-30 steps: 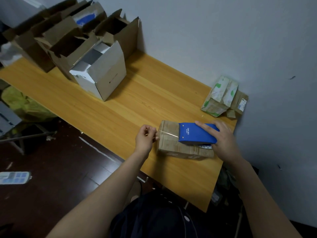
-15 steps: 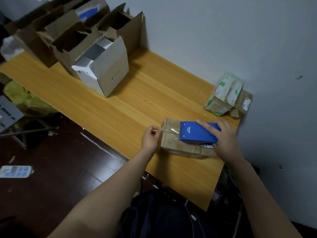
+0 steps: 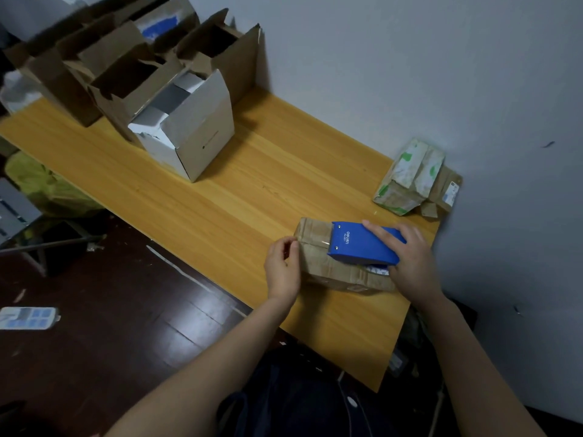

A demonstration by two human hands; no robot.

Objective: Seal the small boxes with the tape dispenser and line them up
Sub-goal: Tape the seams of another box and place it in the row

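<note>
Table (image 3: pixel 220 200): light wood, running from the upper left to the lower right along the wall.
Wall (image 3: pixel 410 74): pale grey, upper right.
Floor (image 3: pixel 110 326): dark, glossy, lower left.
Bag (image 3: pixel 41 184): yellow-green, left edge.
Packet (image 3: pixel 26 317): white and blue, on the floor.

tape dispenser (image 3: pixel 362 246) on small box (image 3: pixel 328 266), open boxes (image 3: pixel 176 102) far left

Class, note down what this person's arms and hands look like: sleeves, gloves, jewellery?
Both forearms are bare to the picture's edge; no sleeves show. The left hand and right hand wear no gloves, and no ring, watch or wristband shows.
</note>
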